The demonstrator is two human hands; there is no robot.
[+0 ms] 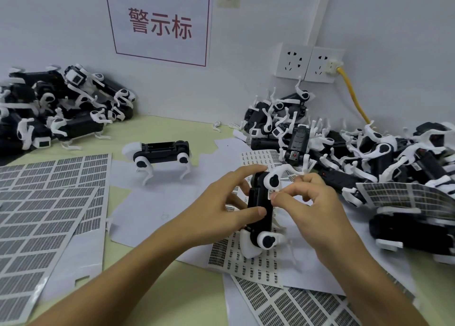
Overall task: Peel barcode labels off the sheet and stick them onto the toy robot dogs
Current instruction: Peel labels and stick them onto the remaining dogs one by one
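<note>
My left hand [221, 205] grips a black and white toy robot dog [258, 210], held upright with its body running away from me. My right hand [312, 202] presses its thumb and fingertips against the dog's right side, where a small white barcode label [270, 195] shows at the fingertips. Under the dog lies a label sheet [246, 259] with small barcodes. Another sheet of small labels [261, 158] lies just beyond my hands.
One toy dog [160, 153] stands alone on the table. Piles of dogs lie at the far left [61, 109] and the right [369, 158]. Emptied label sheets [49, 202] cover the left side and bottom [295, 306]. A yellow cable [352, 94] plugs into wall sockets.
</note>
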